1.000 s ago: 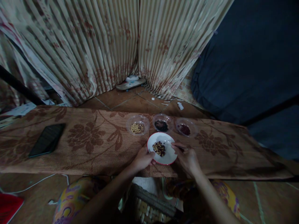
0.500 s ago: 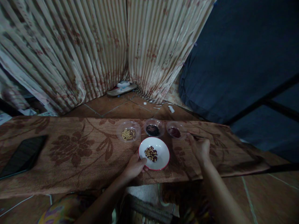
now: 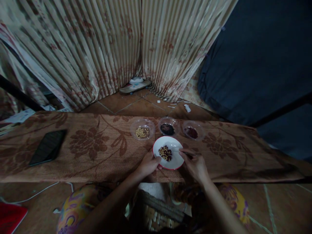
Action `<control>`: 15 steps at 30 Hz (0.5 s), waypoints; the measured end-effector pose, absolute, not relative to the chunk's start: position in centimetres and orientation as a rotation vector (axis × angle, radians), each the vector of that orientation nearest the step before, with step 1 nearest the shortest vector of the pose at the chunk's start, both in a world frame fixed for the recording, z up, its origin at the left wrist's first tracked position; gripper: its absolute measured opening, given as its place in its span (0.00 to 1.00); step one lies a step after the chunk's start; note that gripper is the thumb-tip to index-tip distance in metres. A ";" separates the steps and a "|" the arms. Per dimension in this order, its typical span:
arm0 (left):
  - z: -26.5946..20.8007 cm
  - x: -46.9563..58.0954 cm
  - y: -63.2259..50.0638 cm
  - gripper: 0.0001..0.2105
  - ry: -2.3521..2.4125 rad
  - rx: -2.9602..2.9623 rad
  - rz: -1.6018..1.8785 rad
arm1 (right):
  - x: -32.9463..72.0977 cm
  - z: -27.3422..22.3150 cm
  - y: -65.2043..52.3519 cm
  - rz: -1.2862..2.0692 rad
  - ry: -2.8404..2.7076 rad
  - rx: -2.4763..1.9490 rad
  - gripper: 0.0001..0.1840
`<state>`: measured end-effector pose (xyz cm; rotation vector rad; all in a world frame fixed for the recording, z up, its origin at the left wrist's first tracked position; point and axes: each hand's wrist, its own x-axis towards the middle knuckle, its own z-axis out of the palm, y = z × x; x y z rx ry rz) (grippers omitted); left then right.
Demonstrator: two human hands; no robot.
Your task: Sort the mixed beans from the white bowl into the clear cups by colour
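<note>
My left hand (image 3: 149,164) is closed on the near left rim of a white bowl with a red edge (image 3: 174,163), thumb over the rim. A mixed pile of yellow and dark red beans (image 3: 165,153) lies in the bowl. My right hand (image 3: 196,164) is closed round a slim metal utensil (image 3: 175,150); its tip is inside the bowl beside the beans, too small to tell whether spoon or tweezers. Behind the bowl stand three clear plastic bowls: one with yellow beans (image 3: 141,132), one with black beans (image 3: 167,129), one with dark red beans (image 3: 191,132).
A patterned brown cloth (image 3: 109,162) covers the narrow table. A dark phone (image 3: 48,147) lies at the left. Beyond the far edge are a skateboard (image 3: 135,87) on the tiled floor, striped curtains (image 3: 109,42) and dark blue fabric (image 3: 263,58).
My right hand has moved left with the utensil, from the dark red beans' bowl to inside the white bowl. My left hand keeps its hold on the white bowl. The view has shifted.
</note>
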<state>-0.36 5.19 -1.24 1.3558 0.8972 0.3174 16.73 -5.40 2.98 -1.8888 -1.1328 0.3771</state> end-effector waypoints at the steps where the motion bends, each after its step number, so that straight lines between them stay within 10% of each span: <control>1: -1.3 -0.4 5.2 0.10 0.897 1.358 0.315 | 16.7 2.9 -5.3 0.381 -1.131 -1.893 0.17; 15: -1.6 -0.4 5.2 0.15 0.899 1.358 0.323 | 16.7 2.5 -5.5 0.393 -1.130 -1.928 0.16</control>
